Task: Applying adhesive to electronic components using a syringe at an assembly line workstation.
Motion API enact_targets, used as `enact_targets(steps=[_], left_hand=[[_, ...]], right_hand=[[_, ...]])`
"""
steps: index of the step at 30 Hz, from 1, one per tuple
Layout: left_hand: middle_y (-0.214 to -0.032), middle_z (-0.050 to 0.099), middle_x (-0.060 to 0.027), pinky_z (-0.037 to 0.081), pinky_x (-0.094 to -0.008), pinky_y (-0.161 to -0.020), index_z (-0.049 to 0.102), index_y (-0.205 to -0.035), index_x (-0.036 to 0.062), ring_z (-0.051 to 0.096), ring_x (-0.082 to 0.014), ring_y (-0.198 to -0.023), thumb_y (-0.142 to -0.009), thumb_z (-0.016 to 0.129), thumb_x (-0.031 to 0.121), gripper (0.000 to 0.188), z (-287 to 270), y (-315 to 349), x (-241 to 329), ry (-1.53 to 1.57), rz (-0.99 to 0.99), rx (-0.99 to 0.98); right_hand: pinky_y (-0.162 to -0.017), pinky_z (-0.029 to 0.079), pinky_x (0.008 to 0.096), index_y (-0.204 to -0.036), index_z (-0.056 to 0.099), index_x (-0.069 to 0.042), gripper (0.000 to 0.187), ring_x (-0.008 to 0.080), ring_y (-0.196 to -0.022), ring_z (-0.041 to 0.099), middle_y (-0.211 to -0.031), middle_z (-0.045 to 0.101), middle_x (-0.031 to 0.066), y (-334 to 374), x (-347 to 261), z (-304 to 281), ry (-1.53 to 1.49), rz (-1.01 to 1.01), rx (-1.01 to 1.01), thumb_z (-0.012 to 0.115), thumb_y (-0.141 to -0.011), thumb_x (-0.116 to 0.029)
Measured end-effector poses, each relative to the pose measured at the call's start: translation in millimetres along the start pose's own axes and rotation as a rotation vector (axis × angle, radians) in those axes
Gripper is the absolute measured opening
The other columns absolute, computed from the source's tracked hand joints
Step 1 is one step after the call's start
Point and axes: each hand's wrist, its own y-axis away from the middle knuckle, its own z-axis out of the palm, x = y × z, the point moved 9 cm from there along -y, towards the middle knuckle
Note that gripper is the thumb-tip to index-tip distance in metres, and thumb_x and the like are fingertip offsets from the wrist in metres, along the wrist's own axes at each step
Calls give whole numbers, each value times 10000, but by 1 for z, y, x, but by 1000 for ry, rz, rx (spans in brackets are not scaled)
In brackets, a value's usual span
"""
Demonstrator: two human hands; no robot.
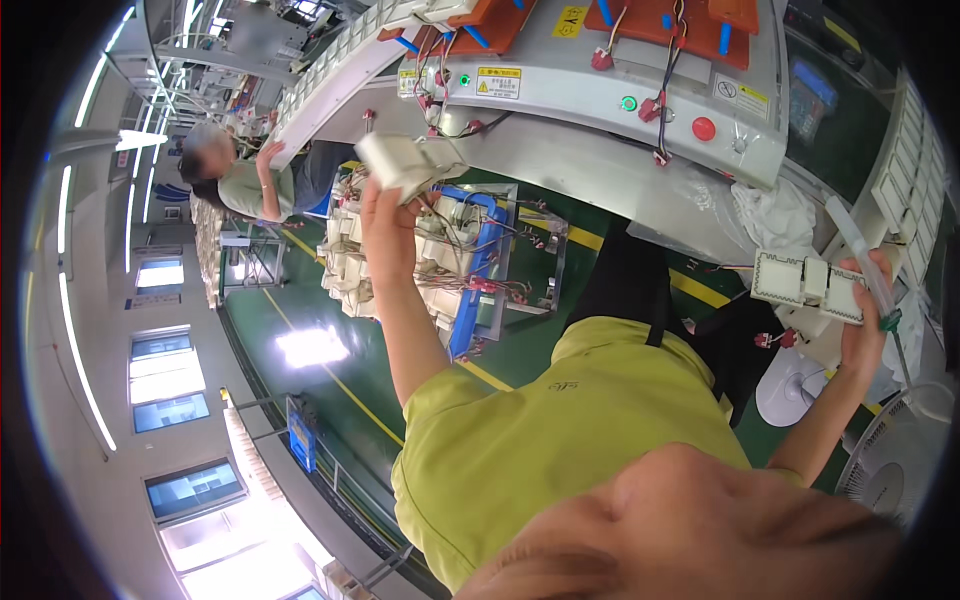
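Note:
My left hand (388, 222) is raised at the left, its fingers closed round a white plastic housing (400, 165) with thin wires hanging from it. Below and behind that hand, several similar white housings (350, 262) with wires are piled at a blue-edged rack. Out at the right, my right hand (868, 300) grips another white plastic housing (805, 285), which has toothed edges and a split middle. A red connector (778, 340) on wires hangs beneath it. A clear tube (850, 228) with a green fitting runs along the right hand; whether the fingers touch it, I cannot tell.
Ahead stands a grey machine bench (560, 75) with a red button (704, 128), orange fixtures and dangling connectors. Clear plastic bags (770, 215) lie at its right end. A fan (895, 460) is at lower right. A co-worker (240, 175) sits at the far left.

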Motion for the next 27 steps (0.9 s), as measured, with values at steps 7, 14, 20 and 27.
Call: enact_targets(steps=[7, 14, 20, 27], left_hand=[[-1087, 603, -142, 532, -404, -778, 477, -1221, -21, 622, -249, -867, -879, 550, 132, 382, 1, 16, -3, 248, -52, -97], [-1140, 575, -155, 541, -364, -754, 452, -1235, -3, 614, -269, -890, -886, 565, 150, 398, -25, 22, 28, 310, 64, -24], [-1115, 592, -123, 532, -367, -737, 429, -1268, 33, 619, -251, -931, -874, 586, 135, 436, -12, 29, -6, 173, -120, -28], [-1180, 552, -117, 528, -405, -760, 402, -1298, 33, 604, -279, -984, -847, 601, 121, 501, 6, 23, 5, 266, -66, -148]], right_hand=[[-989, 339, 344, -1270, 398, 6, 459, 228, -1078, 506, -1098, 559, 148, 3, 8, -17, -15, -23, 25, 537, -845, -99], [-1018, 341, 358, -1297, 398, -1, 454, 244, -1121, 500, -1153, 549, 169, 0, 16, -25, -68, 10, 7, 512, -862, -65], [-1024, 340, 368, -1318, 372, 6, 463, 248, -1141, 494, -1179, 539, 185, -2, 19, -34, -56, -5, 32, 497, -877, -63], [-1032, 333, 377, -1333, 352, 13, 465, 256, -1151, 490, -1190, 532, 204, -3, 17, -37, -36, -35, 13, 472, -889, -58]])
